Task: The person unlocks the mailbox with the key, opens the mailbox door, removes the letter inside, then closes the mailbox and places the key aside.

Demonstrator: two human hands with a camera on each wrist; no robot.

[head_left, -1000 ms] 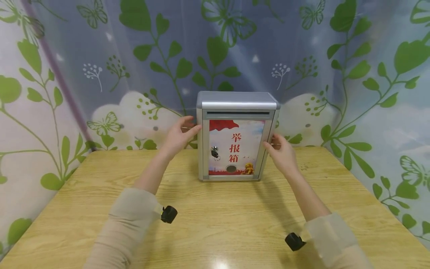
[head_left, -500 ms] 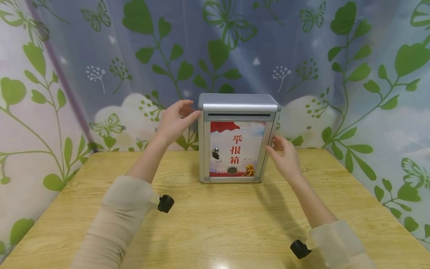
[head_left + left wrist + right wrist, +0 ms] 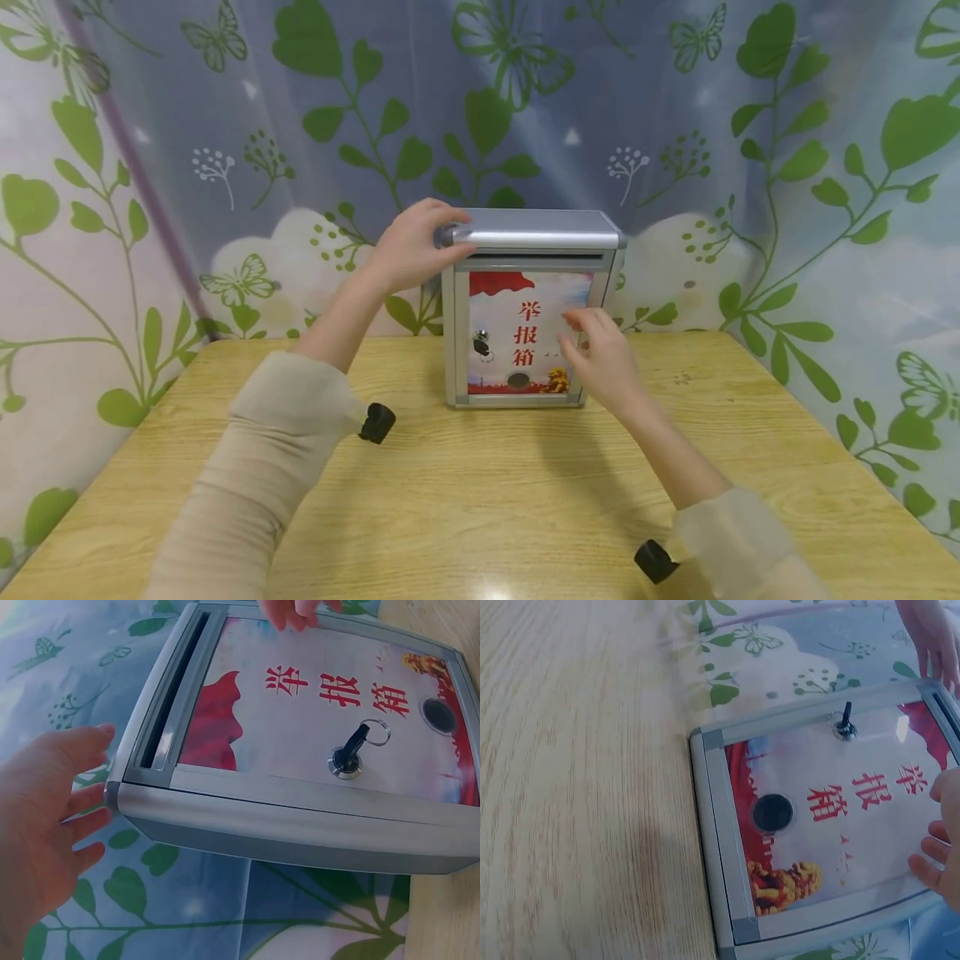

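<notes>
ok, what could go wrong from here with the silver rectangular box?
1. Tipping or sliding: the silver rectangular box stands upright on the yellow wood-grain table, with the left hand at one top corner; an off-centre push might shift it.
2. Snagging: the black-headed key juts from the round silver lock, and the right hand is in front of the white-and-red panel; a sweep across could catch it.

Desk (image 3: 480, 483) shows yellow wood grain. Box (image 3: 531, 292) near its far edge: silver-grey frame (image 3: 450, 333), red lettering (image 3: 525, 335) on pale panel (image 3: 495, 312). Backdrop (image 3: 420, 92): blue-white, green leaf-and-butterfly print. Sleeves (image 3: 277, 425): beige.
</notes>
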